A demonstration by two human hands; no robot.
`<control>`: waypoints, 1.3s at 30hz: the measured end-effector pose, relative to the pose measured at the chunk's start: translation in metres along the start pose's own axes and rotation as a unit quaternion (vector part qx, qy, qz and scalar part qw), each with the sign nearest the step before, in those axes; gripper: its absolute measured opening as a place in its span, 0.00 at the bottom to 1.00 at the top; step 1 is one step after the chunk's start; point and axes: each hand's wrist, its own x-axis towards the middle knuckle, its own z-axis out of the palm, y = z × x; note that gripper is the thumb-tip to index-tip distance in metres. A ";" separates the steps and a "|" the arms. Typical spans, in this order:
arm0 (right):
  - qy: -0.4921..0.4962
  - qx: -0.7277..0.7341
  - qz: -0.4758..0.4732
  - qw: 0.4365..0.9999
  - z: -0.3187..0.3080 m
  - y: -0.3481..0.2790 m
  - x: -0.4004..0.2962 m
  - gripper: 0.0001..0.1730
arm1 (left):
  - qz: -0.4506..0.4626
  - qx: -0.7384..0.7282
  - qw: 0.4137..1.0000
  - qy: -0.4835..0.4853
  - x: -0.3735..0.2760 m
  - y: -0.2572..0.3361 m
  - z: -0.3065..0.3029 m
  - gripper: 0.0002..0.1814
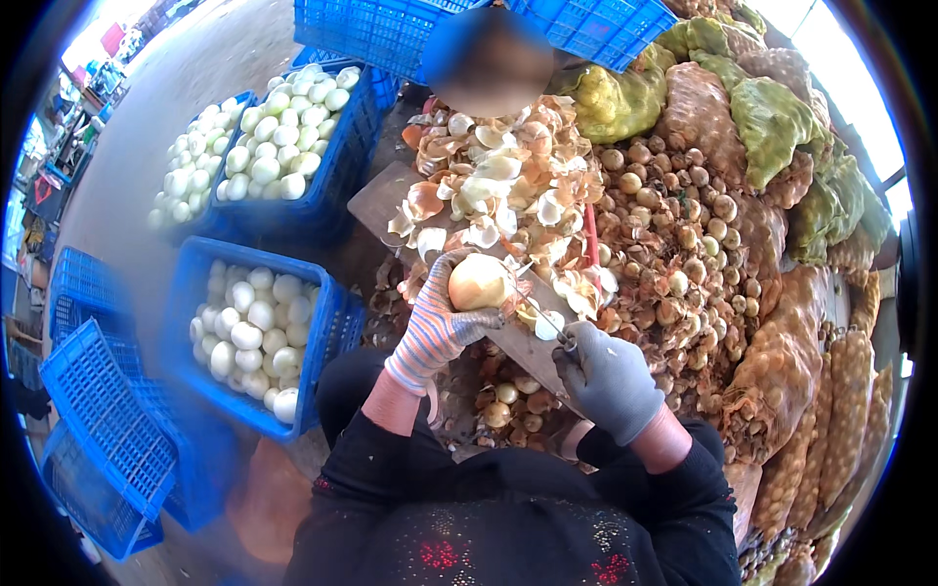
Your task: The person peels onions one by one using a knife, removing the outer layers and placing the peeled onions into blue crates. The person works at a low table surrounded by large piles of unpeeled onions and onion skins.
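My left hand (440,315), in a striped knit glove, grips a large yellow onion (478,283) with its papery skin still on most of the visible side. A grey-gloved right hand (612,384), my own, is closed around the handle of a knife (538,313). The thin blade points up and left, its tip close to the onion's right end; whether it cuts in cannot be told. Under both hands runs a wooden board (531,359). Beyond the onion lies a heap of onion skins (506,176), and a pale piece of peel (549,325) rests near the blade.
Left of me stands a blue plastic crate (242,253) of peeled onions, with fuller crates (293,132) behind. Empty blue crates (110,425) lean at far left. Unpeeled onions (674,242) spread on the right beside mesh sacks (777,366). A blurred shape (487,62) is at the top.
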 end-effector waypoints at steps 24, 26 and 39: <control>0.044 -0.036 -0.085 0.995 0.041 0.037 0.023 0.13 | -0.128 -0.258 0.957 -0.046 -0.006 -0.004 0.006 0.31; 0.037 -0.059 -0.082 0.994 0.043 0.039 0.025 0.11 | -0.178 -0.288 0.940 -0.036 -0.008 0.007 0.011 0.31; 0.011 0.501 0.032 0.865 0.005 0.012 0.051 0.18 | -0.149 -0.246 0.954 -0.080 -0.005 0.009 0.011 0.36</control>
